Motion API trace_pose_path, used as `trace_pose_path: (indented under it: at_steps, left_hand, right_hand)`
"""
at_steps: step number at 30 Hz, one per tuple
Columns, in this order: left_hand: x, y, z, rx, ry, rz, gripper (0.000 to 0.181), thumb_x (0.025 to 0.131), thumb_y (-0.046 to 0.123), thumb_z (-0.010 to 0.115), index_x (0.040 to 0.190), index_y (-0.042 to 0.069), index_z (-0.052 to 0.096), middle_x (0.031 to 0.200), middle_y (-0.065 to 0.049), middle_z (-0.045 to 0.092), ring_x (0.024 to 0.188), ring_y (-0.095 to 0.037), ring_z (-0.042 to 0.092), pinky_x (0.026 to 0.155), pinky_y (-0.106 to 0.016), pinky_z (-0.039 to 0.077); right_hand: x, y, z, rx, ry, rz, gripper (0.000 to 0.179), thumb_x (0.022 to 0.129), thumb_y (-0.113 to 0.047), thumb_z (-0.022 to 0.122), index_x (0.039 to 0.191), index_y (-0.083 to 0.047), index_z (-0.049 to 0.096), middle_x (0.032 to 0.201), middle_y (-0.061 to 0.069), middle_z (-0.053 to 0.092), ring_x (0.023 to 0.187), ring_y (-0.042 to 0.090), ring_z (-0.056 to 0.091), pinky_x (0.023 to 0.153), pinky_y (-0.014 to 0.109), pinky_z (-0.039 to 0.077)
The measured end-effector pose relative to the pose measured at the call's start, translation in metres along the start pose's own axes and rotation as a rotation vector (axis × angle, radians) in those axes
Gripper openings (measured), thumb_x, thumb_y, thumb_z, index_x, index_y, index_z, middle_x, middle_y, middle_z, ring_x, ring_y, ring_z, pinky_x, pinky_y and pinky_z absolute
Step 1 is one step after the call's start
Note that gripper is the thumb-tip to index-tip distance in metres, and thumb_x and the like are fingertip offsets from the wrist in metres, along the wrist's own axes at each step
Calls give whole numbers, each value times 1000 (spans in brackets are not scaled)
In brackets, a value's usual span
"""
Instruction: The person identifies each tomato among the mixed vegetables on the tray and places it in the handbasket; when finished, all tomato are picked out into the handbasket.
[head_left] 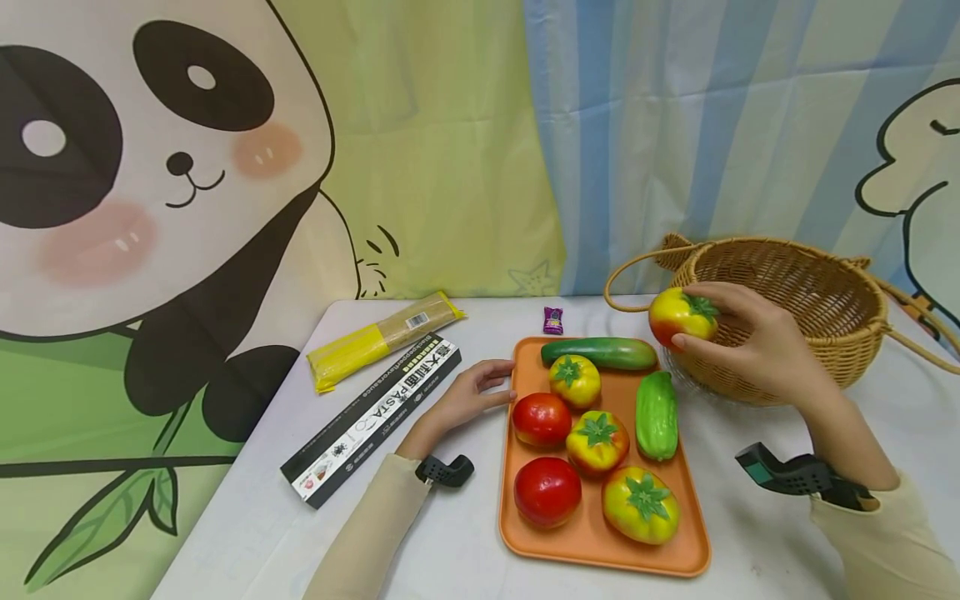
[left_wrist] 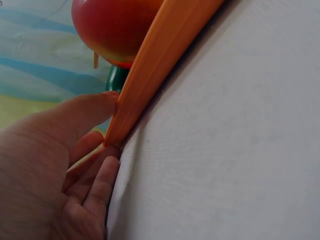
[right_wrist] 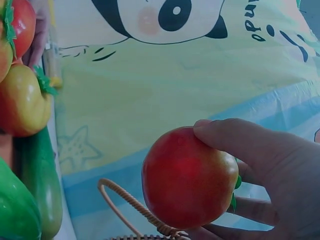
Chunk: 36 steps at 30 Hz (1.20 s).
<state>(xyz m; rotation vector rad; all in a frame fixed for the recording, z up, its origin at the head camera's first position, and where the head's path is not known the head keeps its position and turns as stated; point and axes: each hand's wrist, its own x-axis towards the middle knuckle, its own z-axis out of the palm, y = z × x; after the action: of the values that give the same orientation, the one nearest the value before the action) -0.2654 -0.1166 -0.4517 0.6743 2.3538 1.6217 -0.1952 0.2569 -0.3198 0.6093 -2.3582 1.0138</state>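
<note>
My right hand [head_left: 750, 342] holds a yellow-and-red toy tomato [head_left: 678, 317] with green leaves in the air, thumb and fingers around its sides. The tomato overlaps the left rim of the wicker basket [head_left: 787, 387] in the head view. In the right wrist view its red underside faces the camera. My left hand [head_left: 471, 396] rests at the left edge of the orange tray [head_left: 600, 557], with relaxed fingertips touching the side wall. On the tray lie red tomatoes [head_left: 547, 492], several yellow-red tomatoes [head_left: 641, 504], a dark green cucumber [head_left: 600, 353] and a lighter green cucumber [head_left: 657, 417].
Left of the tray lie a black-and-white pasta box [head_left: 371, 421] and a yellow pack of noodles [head_left: 386, 340]. A small purple packet [head_left: 552, 320] sits behind the tray. The basket's looped handle [head_left: 618, 279] sticks out leftward. Printed cloth [head_left: 450, 150] hangs behind the table.
</note>
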Motion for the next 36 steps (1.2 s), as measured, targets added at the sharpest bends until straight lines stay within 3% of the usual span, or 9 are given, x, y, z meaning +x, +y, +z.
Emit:
trace_pose_path:
  at_steps: [6,36]
  left_hand:
    - [-1,0,-1,-1,-2,6,53,88,6,71,136,-4,50,139,-20,53,127,-31,53,109,-35,44]
    - [0,0,-1,-2,0,-11,55,88,6,72,137,-3,50,140,-19,52,127,-31,53,109,-35,44]
  right_hand:
    - [0,-1,-6,18,29,20,58,74,2,82,128,-5,62,123,-24,51,103,-12,50,83,-2,42]
    - [-2,19,-34,-2,138,246,57,83,-11,78,135,-11,57,119,-23,47,95,-16,47,79,-6,38]
